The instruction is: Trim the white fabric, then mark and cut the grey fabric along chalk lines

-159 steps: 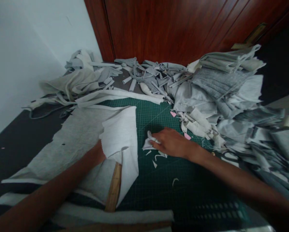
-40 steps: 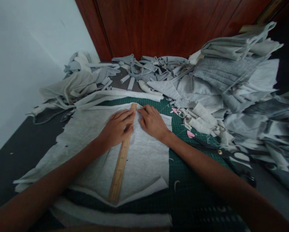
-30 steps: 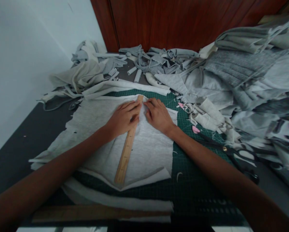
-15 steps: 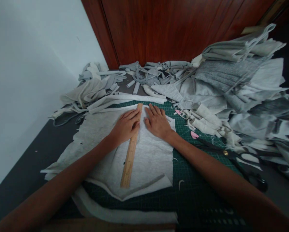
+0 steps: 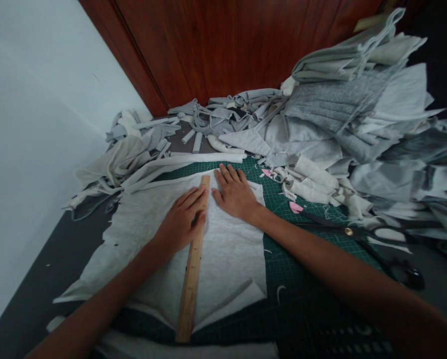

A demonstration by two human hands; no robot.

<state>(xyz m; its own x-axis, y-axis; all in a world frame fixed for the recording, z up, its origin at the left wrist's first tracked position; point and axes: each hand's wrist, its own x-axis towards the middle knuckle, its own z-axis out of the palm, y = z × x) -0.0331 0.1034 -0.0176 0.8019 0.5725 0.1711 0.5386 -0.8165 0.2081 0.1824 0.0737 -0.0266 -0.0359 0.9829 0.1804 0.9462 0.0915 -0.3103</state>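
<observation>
A pale grey piece of cloth (image 5: 234,264) lies spread over a green cutting mat (image 5: 294,264), its lower right corner folded up. Lengthwise on the cloth rests a wooden ruler (image 5: 191,289), its near end reaching just past the lower edge. My left hand (image 5: 180,217) grips the ruler near its far end, with fingers over it and thumb at its right side. Flat on the cloth, just right of the ruler's far end, my right hand (image 5: 236,194) has its fingers stretched out and holds nothing.
Black-handled scissors (image 5: 348,231) lie right of my right forearm, near a pink-tipped tool (image 5: 295,207). Fabric scraps (image 5: 223,119) line the back, and a tall heap of grey cloth (image 5: 328,104) rises at the right. A white wall (image 5: 32,124) and a red-brown wooden panel (image 5: 216,45) border the work area.
The ruler has slid toward me along the cloth with my left hand on it. My right hand stays flat near the cloth's far edge. The camera view has shifted and tilted slightly.
</observation>
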